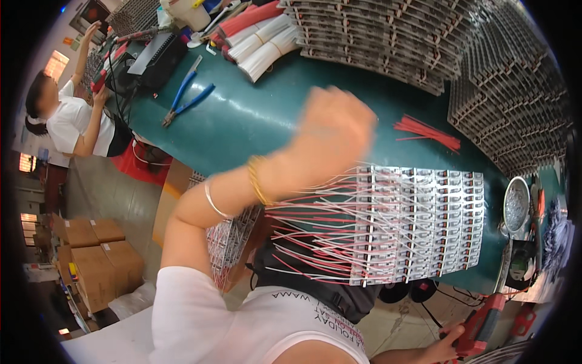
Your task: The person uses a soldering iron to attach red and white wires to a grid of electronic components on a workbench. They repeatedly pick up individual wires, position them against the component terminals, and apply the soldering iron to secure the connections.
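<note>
Head view: a panel of circuit boards (418, 224) is lying at the near edge of the green table (242, 121), and red and white wires (315, 212) are trailing leftward from it in a crossed fan. A red and black hand tool (482, 324) is being gripped in the right hand (447, 344), low at the right and apart from the panel. The left hand (339, 124) is being held over the table, near the panel's far left corner, with its fingers seemingly curled.

Wiring of the boards is being judged the step in hand. For sound work, the panel should be being steadied flat, and the wires should be being parted row by row, so that neighbours are not being snagged. Pulling on the wire ends should be being avoided, since the joints could be being strained. The tool's front should be being pointed clear of the wires and the free hand.

The left hand is appearing blurred; whether a wire is being pinched there cannot be told. The tool's front end is being lost among the clutter near the metal cup (517, 206). Some wire ends are being obscured by the left forearm, and individual joints are appearing too small for checking.
</note>
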`<move>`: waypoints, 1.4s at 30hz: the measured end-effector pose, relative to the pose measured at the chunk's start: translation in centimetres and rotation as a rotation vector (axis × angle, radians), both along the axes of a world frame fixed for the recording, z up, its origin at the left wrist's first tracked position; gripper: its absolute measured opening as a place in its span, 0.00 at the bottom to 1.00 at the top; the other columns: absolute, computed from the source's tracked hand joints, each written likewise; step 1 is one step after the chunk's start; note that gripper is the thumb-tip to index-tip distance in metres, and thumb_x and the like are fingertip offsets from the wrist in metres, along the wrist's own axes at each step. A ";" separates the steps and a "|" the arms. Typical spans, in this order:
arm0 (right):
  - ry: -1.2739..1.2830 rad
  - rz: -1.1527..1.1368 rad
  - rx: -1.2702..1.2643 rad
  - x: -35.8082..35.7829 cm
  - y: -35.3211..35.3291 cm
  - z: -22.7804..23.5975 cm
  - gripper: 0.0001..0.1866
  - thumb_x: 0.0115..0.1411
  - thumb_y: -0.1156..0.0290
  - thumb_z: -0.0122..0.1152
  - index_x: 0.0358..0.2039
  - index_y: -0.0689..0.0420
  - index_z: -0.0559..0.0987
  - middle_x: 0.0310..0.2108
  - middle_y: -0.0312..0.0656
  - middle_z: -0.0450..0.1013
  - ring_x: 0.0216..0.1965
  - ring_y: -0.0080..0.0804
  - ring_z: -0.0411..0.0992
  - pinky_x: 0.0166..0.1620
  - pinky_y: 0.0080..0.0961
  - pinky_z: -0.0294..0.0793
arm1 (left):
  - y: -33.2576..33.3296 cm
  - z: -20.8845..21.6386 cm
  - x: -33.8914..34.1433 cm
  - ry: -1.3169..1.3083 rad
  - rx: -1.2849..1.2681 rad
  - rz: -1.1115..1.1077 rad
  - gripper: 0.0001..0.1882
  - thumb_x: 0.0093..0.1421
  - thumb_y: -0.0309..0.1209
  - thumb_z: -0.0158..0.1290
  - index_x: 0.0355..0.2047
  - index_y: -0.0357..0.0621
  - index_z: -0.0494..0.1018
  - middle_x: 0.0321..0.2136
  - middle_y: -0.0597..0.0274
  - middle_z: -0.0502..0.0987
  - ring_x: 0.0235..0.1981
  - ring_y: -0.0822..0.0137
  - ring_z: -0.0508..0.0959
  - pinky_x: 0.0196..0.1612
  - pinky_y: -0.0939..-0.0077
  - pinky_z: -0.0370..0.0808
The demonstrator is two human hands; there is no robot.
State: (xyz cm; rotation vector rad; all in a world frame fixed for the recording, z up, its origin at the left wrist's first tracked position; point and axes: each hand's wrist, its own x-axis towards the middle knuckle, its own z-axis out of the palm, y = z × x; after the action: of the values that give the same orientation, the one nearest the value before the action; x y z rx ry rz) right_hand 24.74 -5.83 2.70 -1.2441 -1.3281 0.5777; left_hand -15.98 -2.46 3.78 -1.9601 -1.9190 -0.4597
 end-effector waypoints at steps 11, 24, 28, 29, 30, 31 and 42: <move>-0.052 -0.024 -0.044 0.6 2.5 0.4 0.33 0.60 0.53 0.53 0.54 0.68 0.59 0.12 0.33 0.55 0.11 0.20 0.53 0.18 0.19 0.57 | 3.1 -2.9 -17.4 0.341 -0.019 0.604 0.16 0.44 0.36 0.59 0.30 0.39 0.72 0.27 0.52 0.74 0.32 0.56 0.75 0.35 0.62 0.69; 0.330 0.242 -0.050 -2.4 0.7 -0.3 0.26 0.63 0.61 0.51 0.54 0.66 0.60 0.13 0.33 0.53 0.11 0.20 0.53 0.19 0.20 0.58 | -7.9 2.4 -13.0 -2.127 0.243 0.037 0.22 0.62 0.40 0.46 0.49 0.34 0.64 0.35 0.51 0.75 0.36 0.57 0.78 0.35 0.66 0.78; 0.349 0.230 -0.009 -4.7 0.7 -1.1 0.24 0.60 0.73 0.51 0.55 0.68 0.59 0.15 0.35 0.59 0.13 0.20 0.56 0.20 0.19 0.61 | -6.7 2.0 -5.4 -2.279 -0.011 -0.232 0.24 0.60 0.36 0.49 0.52 0.34 0.62 0.35 0.54 0.75 0.35 0.62 0.78 0.35 0.69 0.78; 0.296 0.103 0.001 -4.8 0.6 -1.6 0.25 0.58 0.77 0.52 0.55 0.69 0.59 0.16 0.36 0.61 0.13 0.21 0.58 0.21 0.19 0.62 | -5.7 2.4 -3.3 -2.175 -0.176 -0.302 0.25 0.58 0.31 0.52 0.53 0.34 0.61 0.34 0.54 0.75 0.32 0.65 0.78 0.34 0.71 0.77; 0.270 0.152 -0.023 -5.1 0.7 -1.0 0.27 0.55 0.81 0.53 0.55 0.70 0.59 0.17 0.38 0.63 0.14 0.21 0.58 0.21 0.18 0.62 | -4.5 3.0 -0.6 -2.195 -0.326 -0.240 0.25 0.55 0.26 0.53 0.53 0.34 0.61 0.31 0.55 0.76 0.27 0.67 0.78 0.33 0.73 0.77; 0.243 0.174 -0.021 -6.3 1.0 -0.6 0.27 0.53 0.83 0.54 0.54 0.70 0.59 0.18 0.38 0.64 0.14 0.21 0.59 0.21 0.17 0.62 | -3.6 3.4 1.6 -2.210 -0.453 -0.231 0.27 0.53 0.24 0.54 0.54 0.34 0.60 0.26 0.55 0.75 0.24 0.67 0.78 0.29 0.74 0.77; -0.085 0.256 -0.177 -9.9 0.8 -0.7 0.11 0.56 0.82 0.55 0.41 0.63 0.73 0.35 0.37 0.72 0.26 0.15 0.61 0.31 0.14 0.63 | -0.3 3.1 15.1 -1.993 -1.346 -0.269 0.16 0.50 0.26 0.52 0.36 0.34 0.60 0.20 0.61 0.69 0.15 0.73 0.71 0.15 0.78 0.69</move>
State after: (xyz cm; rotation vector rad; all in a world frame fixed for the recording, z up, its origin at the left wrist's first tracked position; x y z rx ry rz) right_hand 14.87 -5.00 1.98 -1.2607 -1.5472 0.8463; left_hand -0.87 -2.76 6.89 -2.6586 -3.6604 -2.4114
